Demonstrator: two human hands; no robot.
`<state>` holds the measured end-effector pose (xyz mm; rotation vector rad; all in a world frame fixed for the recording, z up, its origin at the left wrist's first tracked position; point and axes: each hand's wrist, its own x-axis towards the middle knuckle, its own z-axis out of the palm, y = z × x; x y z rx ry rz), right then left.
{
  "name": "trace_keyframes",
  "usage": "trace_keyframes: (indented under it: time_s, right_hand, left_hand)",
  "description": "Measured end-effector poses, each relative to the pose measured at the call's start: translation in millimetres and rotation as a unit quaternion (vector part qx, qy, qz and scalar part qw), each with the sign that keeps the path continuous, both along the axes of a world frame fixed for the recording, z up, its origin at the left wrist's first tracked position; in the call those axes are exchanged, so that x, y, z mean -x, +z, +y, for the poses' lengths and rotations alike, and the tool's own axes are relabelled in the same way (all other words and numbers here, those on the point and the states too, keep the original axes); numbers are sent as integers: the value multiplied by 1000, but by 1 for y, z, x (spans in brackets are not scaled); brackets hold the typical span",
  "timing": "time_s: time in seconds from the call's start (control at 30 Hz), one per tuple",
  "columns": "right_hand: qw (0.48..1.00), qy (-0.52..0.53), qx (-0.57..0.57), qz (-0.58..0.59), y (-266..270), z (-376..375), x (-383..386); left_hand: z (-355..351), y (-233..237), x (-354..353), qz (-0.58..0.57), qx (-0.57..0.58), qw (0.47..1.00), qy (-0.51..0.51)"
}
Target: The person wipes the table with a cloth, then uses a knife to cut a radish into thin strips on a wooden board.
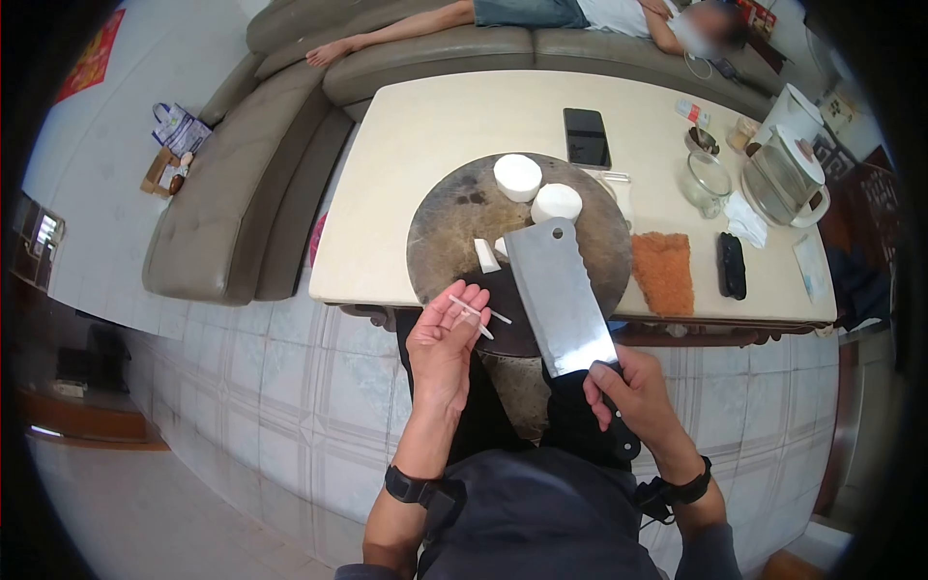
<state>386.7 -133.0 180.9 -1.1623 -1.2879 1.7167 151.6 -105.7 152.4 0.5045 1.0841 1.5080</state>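
My left hand (449,338) is turned palm up by the near left rim of the round chopping board (440,242). Its thumb and fingers hold a few thin white radish strips (468,307). In my right hand (633,387) is the black handle of a cleaver (556,290), its broad blade tilted over the right part of the board. Two thick round radish chunks (517,178) stand toward the board's far side. A cut white wedge (485,255) lies near the middle, and another small piece is partly hidden by the blade.
On the cream table (377,193) are a black phone (586,137), a peeler (615,178), an orange-brown cloth (663,274), a black pouch (732,266), a glass mug (704,184) and a glass kettle (783,176). Behind, a person lies on the grey sofa (425,60).
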Motion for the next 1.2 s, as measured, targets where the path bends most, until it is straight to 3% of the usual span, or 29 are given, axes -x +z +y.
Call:
trace_keyframes:
  time_s: [0.43,0.53,0.6,0.63,0.7,0.93,1.0,1.13,1.2]
  right_hand:
    - [1000,-2,1,-15,-3,-14,-1]
    - [999,2,-14,-37,-1,-15,-1]
    - [999,5,-14,-48,2,-17,-1]
    - [998,8,-15,-60,4,-18,-2]
    - [998,7,-13,-61,6,-20,-2]
    - [998,2,-12,-64,10,-23,-4]
    - [998,-1,-5,-58,9,-24,-4]
    - [998,-10,-5,-64,7,-25,0]
    - [998,-13,2,-60,9,-24,2]
  left_hand:
    - [5,-1,-2,-19,15,1000,16]
    - [6,-5,-1,65,-3,998,15]
    - [7,-9,4,227,-73,970,-38]
    - [6,-7,6,226,-72,971,-40]
    - [3,2,8,480,-129,862,-100]
    - [4,10,19,516,-136,832,-151]
    - [3,14,21,567,-169,785,-184]
    - [2,14,16,538,-183,792,-224]
    - [3,10,14,491,-177,821,-230]
